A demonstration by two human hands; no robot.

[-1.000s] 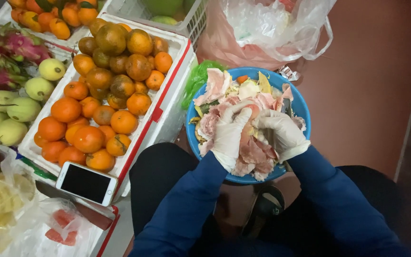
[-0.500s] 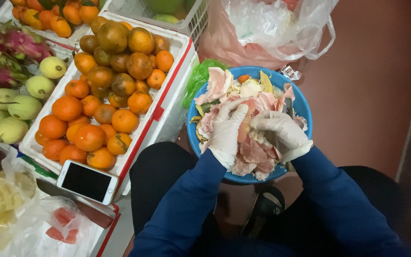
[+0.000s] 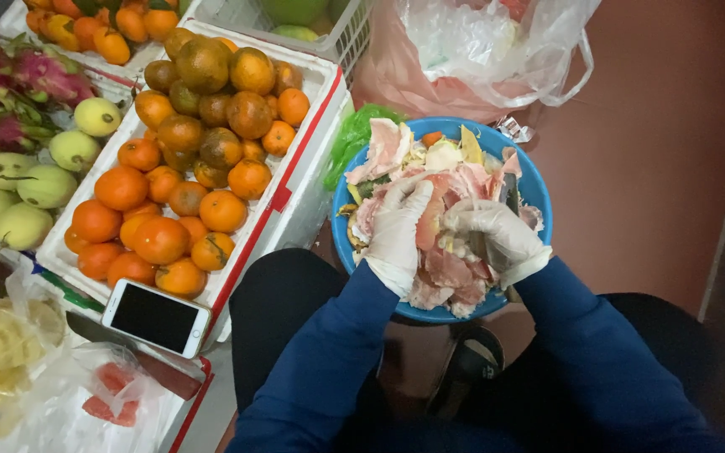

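Presently, entries as follows.

Left hand [image 3: 398,239]: gloved in thin white plastic, fingers stretched long and lightly curled, palm pressed onto a pink fruit piece [image 3: 430,220]; it cups the piece rather than clamps it.

Right hand [image 3: 494,237]: gloved alike, fingers folded down over the pink peel and flesh; what lies inside the fold is hidden, so whether it grips anything I cannot tell.

Change: against the earlier views, the two hands sit in almost the same place over the heap; the left fingers reach a little further up the pile. The sorting or peeling work reads as ongoing, not finished.

Blue bowl [image 3: 534,186]: round, held low between the knees, heaped with pink, white and yellow fruit scraps [image 3: 396,144].

Sleeves [image 3: 329,344]: dark blue, both arms.

Plastic bags [image 3: 497,42]: clear and pink, just behind the bowl.

White crate [image 3: 295,189]: to the left, filled with oranges [image 3: 161,239].

Phone [image 3: 155,318]: white, dark screen, lying at the crate's near corner.

Further left: green-yellow mangoes [image 3: 23,180] and dragon fruit [image 3: 18,80].
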